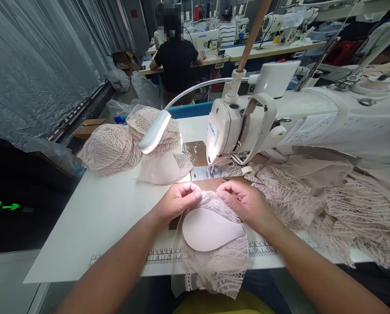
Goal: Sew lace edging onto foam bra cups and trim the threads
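A beige lace piece (219,266) hangs over the front edge of the sewing table, with a smooth pale bra cup pad (211,230) lying on it. My left hand (185,198) pinches the top edge of the lace on one side. On the other side my right hand (239,200) pinches that same edge, thumb and fingers together. Both hands are just in front of the sewing machine's needle and presser foot (212,171). Left of the needle lies a lace-covered cup (167,168) on the table.
Stacked lace cups (108,148) sit at the back left. A heap of beige lace (355,205) covers the right side beside the white sewing machine (226,126). A lamp (155,131) on a bendy neck overhangs the table. A person in black (177,61) sits further back.
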The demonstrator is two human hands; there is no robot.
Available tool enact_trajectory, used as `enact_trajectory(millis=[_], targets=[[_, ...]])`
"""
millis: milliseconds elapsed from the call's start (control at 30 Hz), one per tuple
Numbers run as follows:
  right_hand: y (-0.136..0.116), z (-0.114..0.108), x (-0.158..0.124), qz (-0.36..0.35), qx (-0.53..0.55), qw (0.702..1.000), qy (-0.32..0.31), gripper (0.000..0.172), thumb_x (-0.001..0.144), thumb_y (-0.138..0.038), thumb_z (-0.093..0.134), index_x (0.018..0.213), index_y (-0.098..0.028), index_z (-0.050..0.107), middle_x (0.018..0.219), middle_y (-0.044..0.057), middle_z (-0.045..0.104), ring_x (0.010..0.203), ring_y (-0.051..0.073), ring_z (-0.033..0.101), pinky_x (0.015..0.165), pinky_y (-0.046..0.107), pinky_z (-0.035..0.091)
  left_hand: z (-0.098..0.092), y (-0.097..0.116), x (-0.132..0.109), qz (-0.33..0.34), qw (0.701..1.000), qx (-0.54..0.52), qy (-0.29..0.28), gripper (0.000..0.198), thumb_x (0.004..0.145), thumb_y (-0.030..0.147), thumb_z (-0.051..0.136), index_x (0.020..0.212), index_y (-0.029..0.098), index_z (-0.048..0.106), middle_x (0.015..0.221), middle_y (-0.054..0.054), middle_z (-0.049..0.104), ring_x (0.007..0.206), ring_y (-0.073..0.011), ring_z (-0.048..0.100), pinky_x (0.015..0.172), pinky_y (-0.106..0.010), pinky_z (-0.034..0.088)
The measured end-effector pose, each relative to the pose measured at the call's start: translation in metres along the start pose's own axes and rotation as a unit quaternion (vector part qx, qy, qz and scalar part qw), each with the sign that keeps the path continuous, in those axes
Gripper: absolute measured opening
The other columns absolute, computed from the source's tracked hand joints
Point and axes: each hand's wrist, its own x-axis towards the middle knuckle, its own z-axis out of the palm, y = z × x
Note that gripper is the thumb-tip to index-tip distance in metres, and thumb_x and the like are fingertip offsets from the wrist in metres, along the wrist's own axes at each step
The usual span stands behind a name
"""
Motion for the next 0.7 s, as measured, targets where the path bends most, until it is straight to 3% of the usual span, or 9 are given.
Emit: enact_trajectory(millis=[67, 133, 200, 300, 400, 533, 633, 700], targets=[[0.006, -0.009, 0.000, -0.010, -0.141, 0.988, 0.061, 0.024, 0.089, -0.034, 0.044, 0.085, -0.020, 0.063, 0.075, 0.001, 0.065, 0.067, 0.016, 0.059, 0.060, 0.027, 0.041, -0.001, 0.000, -0.001, 0.001, 1.000, 0.012, 0.011, 0.023, 0.083, 0.034, 0.057, 0.075, 0.014, 0.050, 0.064, 0.002, 0.044, 0.055, -0.0069, 0.038, 0.053, -0.020, 0.031], [0.014, -0.016, 0.000, 0.004, -0.288, 0.953, 0.096, 0.022, 0.088, -0.027, 0.044, 0.091, -0.020, 0.065, 0.087, 0.004, 0.068, 0.076, 0.020, 0.061, 0.063, 0.030, 0.041, -0.002, 0.001, -0.002, 0.011, 0.999, 0.027, 0.025, 0.022, 0.083, 0.034, 0.057, 0.075, 0.014, 0.052, 0.066, 0.002, 0.045, 0.058, -0.0075, 0.039, 0.055, -0.021, 0.033], [0.021, -0.020, 0.002, 0.017, -0.378, 0.924, 0.057, 0.024, 0.085, -0.021, 0.045, 0.098, -0.019, 0.065, 0.098, 0.007, 0.067, 0.085, 0.023, 0.061, 0.065, 0.031, 0.042, -0.003, 0.001, -0.002, 0.024, 0.998, 0.046, 0.044, 0.021, 0.083, 0.032, 0.057, 0.076, 0.014, 0.053, 0.069, 0.001, 0.046, 0.062, -0.0082, 0.040, 0.059, -0.021, 0.034], [0.026, -0.021, 0.004, 0.013, -0.429, 0.903, -0.026, 0.034, 0.081, -0.010, 0.043, 0.107, -0.017, 0.064, 0.107, 0.009, 0.064, 0.094, 0.024, 0.059, 0.073, 0.031, 0.044, -0.004, 0.001, -0.002, 0.030, 0.995, 0.072, 0.066, 0.020, 0.084, 0.032, 0.056, 0.077, 0.014, 0.056, 0.071, 0.001, 0.047, 0.065, -0.0090, 0.041, 0.062, -0.022, 0.035], [0.027, -0.018, 0.005, 0.011, -0.453, 0.890, -0.053, 0.042, 0.077, -0.004, 0.039, 0.110, -0.015, 0.063, 0.106, 0.010, 0.064, 0.090, 0.024, 0.061, 0.071, 0.032, 0.045, -0.003, 0.002, -0.002, 0.026, 0.993, 0.086, 0.074, 0.020, 0.084, 0.033, 0.055, 0.078, 0.014, 0.058, 0.070, 0.001, 0.048, 0.065, -0.0097, 0.042, 0.062, -0.022, 0.036], [0.025, -0.015, 0.003, 0.023, -0.424, 0.905, -0.028, 0.046, 0.077, -0.003, 0.037, 0.115, -0.014, 0.060, 0.106, 0.010, 0.066, 0.089, 0.023, 0.062, 0.069, 0.030, 0.045, -0.001, 0.002, -0.002, 0.028, 0.991, 0.095, 0.087, 0.020, 0.084, 0.033, 0.055, 0.078, 0.014, 0.058, 0.068, 0.001, 0.048, 0.062, -0.0093, 0.043, 0.060, -0.021, 0.036], [0.017, -0.017, 0.000, 0.023, -0.333, 0.942, 0.022, 0.043, 0.079, -0.007, 0.037, 0.115, -0.018, 0.058, 0.100, 0.006, 0.068, 0.085, 0.020, 0.062, 0.067, 0.028, 0.043, 0.001, 0.000, -0.002, 0.044, 0.989, 0.108, 0.094, 0.018, 0.085, 0.031, 0.054, 0.080, 0.014, 0.059, 0.069, 0.000, 0.050, 0.062, -0.0094, 0.044, 0.058, -0.021, 0.036], [0.009, -0.017, -0.002, 0.022, -0.235, 0.972, 0.017, 0.033, 0.084, -0.018, 0.039, 0.113, -0.021, 0.056, 0.083, 0.001, 0.067, 0.071, 0.017, 0.060, 0.060, 0.026, 0.042, 0.002, 0.000, -0.003, 0.068, 0.985, 0.126, 0.096, 0.016, 0.085, 0.028, 0.054, 0.082, 0.014, 0.060, 0.073, -0.001, 0.053, 0.065, -0.0103, 0.046, 0.060, -0.022, 0.038]])
